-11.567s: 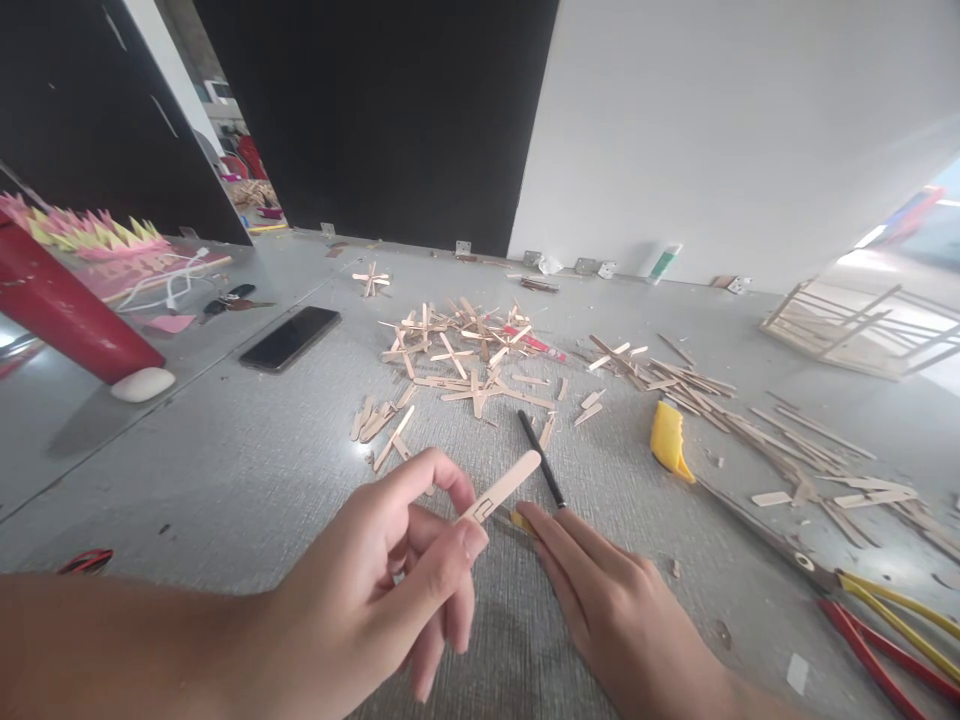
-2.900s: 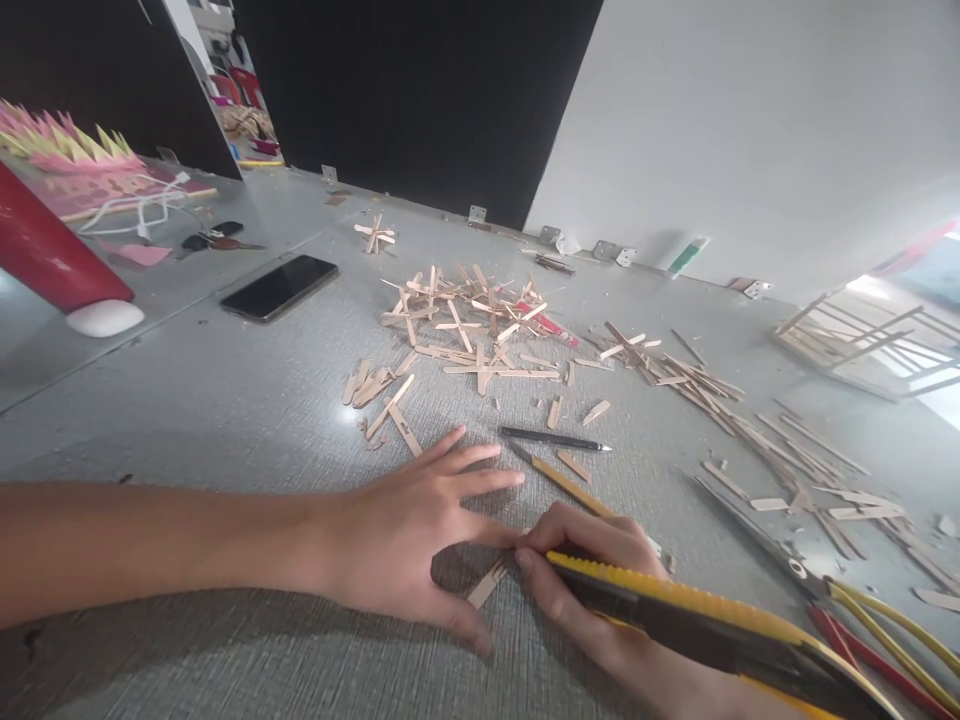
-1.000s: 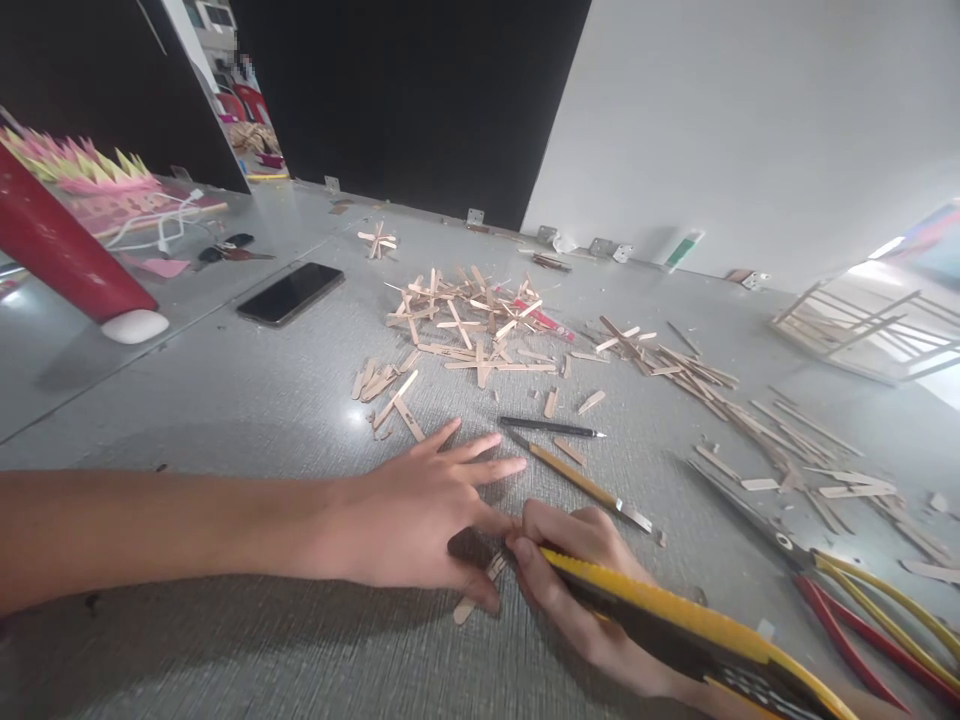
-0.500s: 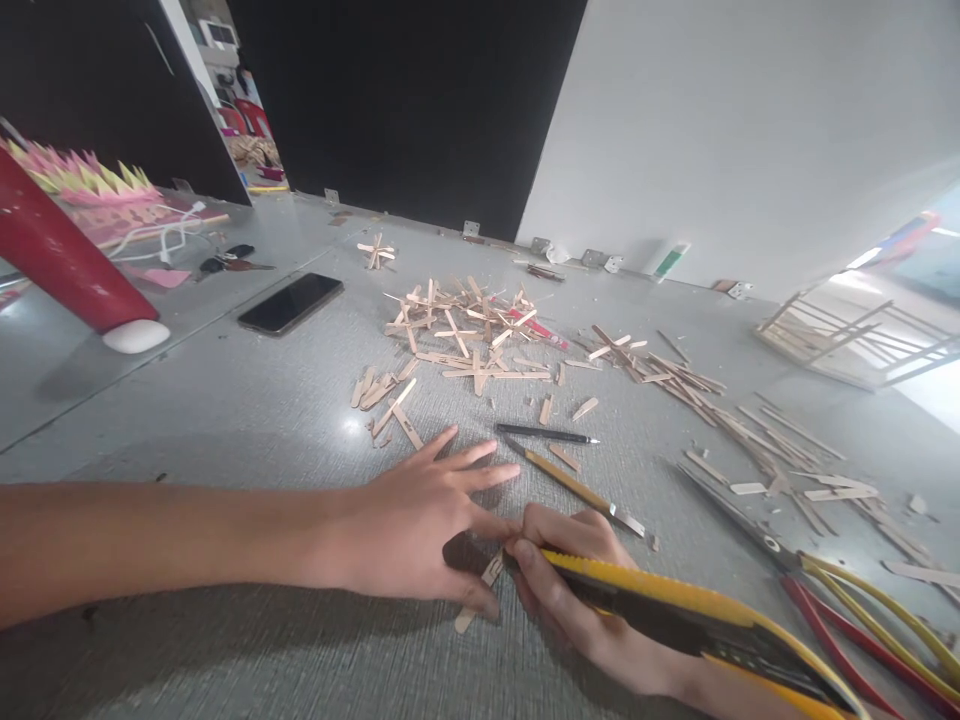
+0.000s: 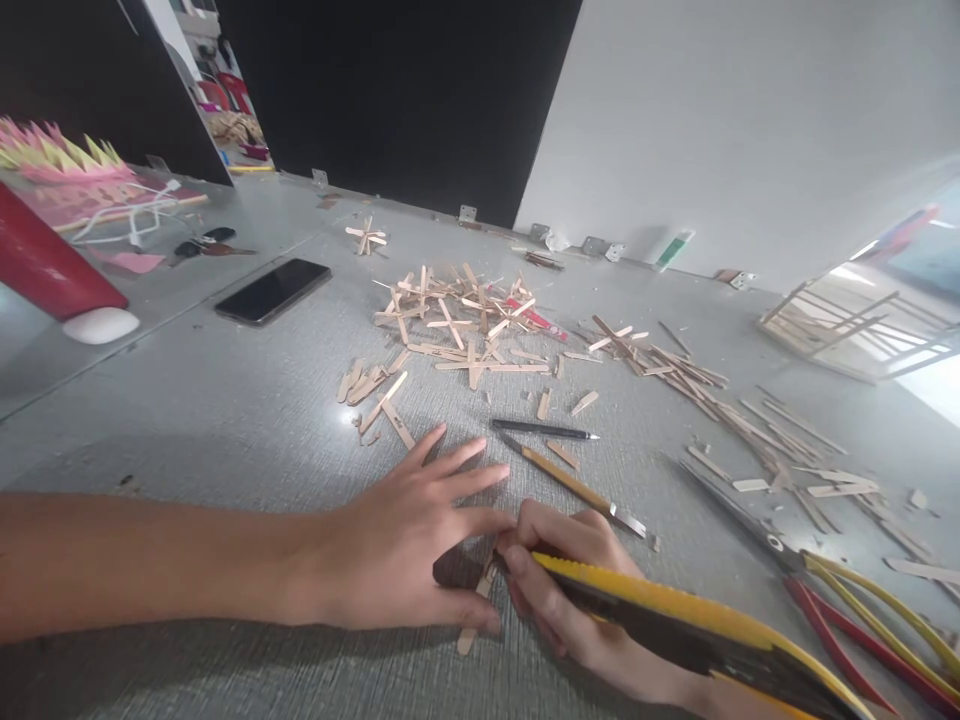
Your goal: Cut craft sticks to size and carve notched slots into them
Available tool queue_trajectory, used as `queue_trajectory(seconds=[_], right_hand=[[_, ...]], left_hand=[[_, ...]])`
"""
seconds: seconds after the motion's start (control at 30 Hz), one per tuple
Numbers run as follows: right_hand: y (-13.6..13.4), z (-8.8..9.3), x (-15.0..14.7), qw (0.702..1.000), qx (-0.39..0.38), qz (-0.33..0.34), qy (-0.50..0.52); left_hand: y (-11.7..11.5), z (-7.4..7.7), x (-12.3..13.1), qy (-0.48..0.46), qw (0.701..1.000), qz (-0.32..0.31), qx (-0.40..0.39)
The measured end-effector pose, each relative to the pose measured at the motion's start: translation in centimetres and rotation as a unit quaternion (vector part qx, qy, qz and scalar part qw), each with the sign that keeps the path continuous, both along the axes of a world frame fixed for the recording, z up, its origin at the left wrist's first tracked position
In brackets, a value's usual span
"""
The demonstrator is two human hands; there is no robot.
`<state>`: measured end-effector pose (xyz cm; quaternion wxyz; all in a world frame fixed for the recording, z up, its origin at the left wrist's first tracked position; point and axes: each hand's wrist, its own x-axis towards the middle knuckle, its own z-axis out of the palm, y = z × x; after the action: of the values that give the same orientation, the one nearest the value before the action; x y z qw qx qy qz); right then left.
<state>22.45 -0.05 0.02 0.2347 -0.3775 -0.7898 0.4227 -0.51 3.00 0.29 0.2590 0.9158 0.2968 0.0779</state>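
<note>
My left hand (image 5: 409, 535) lies with its fingers spread on the grey surface, thumb and index fingertip pressing on a small wooden craft stick (image 5: 466, 640). Dark marks show on that stick, and part of it is covered by my hands. A yellow and black utility knife (image 5: 660, 612) is gripped in my right hand (image 5: 574, 560), its tip down at the stick beside my left index finger. The blade itself is hidden by my fingers. Just beyond my hands rest a wood-handled craft knife (image 5: 574, 485) and a black pen-like tool (image 5: 544, 429).
Craft sticks and star-shaped stick pieces (image 5: 457, 320) are heaped ahead. Scissors (image 5: 780, 550) with red and yellow handles lie at right, near a stick frame (image 5: 832, 325). A phone (image 5: 274, 291), a red cylinder (image 5: 56, 250) and keys (image 5: 204, 243) are at left.
The view has shifted slightly, and both hands stay close around the stick. The knife tip and right fingers have moved a little toward me along the stick.
</note>
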Motion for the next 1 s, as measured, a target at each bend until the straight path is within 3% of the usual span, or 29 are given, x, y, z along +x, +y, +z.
queue_trajectory(seconds=[0.37, 0.6, 1.0], right_hand=[[0.3, -0.1, 0.0, 1.0, 0.025, 0.015, -0.01], [1.0, 0.8, 0.1, 0.994, 0.006, 0.099, -0.044], [0.9, 0.8, 0.2, 0.997, 0.021, 0.073, -0.023]], left_hand=[[-0.1, -0.1, -0.3, -0.045, 0.999, -0.016, -0.025], [-0.1, 0.3, -0.3, -0.037, 0.999, 0.001, -0.04], [0.0, 0.5, 0.1, -0.003, 1.0, 0.009, -0.021]])
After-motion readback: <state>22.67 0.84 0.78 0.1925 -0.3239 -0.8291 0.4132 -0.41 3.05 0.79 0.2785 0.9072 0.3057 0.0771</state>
